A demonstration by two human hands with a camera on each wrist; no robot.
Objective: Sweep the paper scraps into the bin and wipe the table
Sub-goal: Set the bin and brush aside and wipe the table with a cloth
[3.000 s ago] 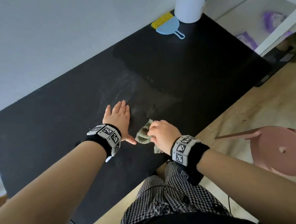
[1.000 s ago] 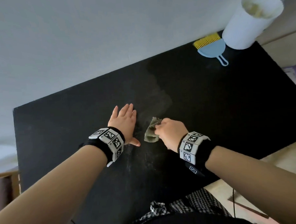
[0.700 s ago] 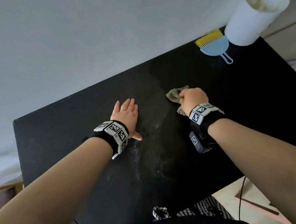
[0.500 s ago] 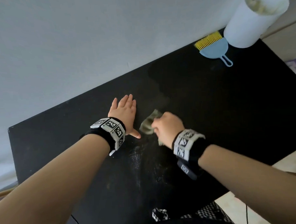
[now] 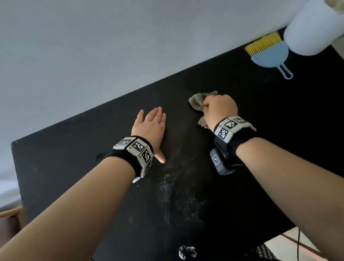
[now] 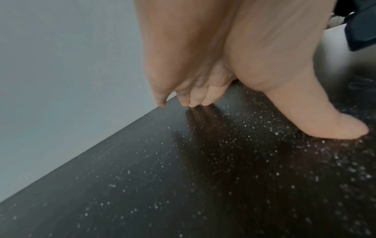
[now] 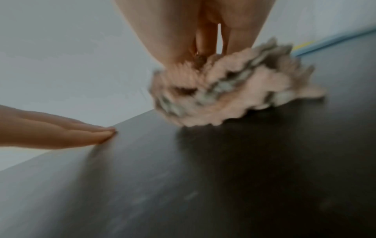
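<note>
My right hand (image 5: 219, 109) grips a crumpled grey-green cloth (image 5: 197, 103) and presses it on the black table (image 5: 265, 146) toward the back middle. In the right wrist view the cloth (image 7: 234, 93) is blurred under my curled fingers. My left hand (image 5: 151, 127) lies flat on the table to the cloth's left, fingers straight, thumb out. The left wrist view shows its fingertips (image 6: 193, 103) touching the tabletop (image 6: 203, 185), which is speckled with white dust. A white bin (image 5: 317, 21) stands at the far right corner with scraps inside.
A blue dustpan with a yellow brush (image 5: 269, 50) lies beside the bin. A grey wall (image 5: 125, 44) runs along the table's back edge. Pale smears (image 5: 175, 192) mark the table's front middle. The table's left corner (image 5: 13, 145) and front right edge are near.
My right hand has swept the cloth from beside the left hand back and to the right. The left hand has stayed flat in place.
</note>
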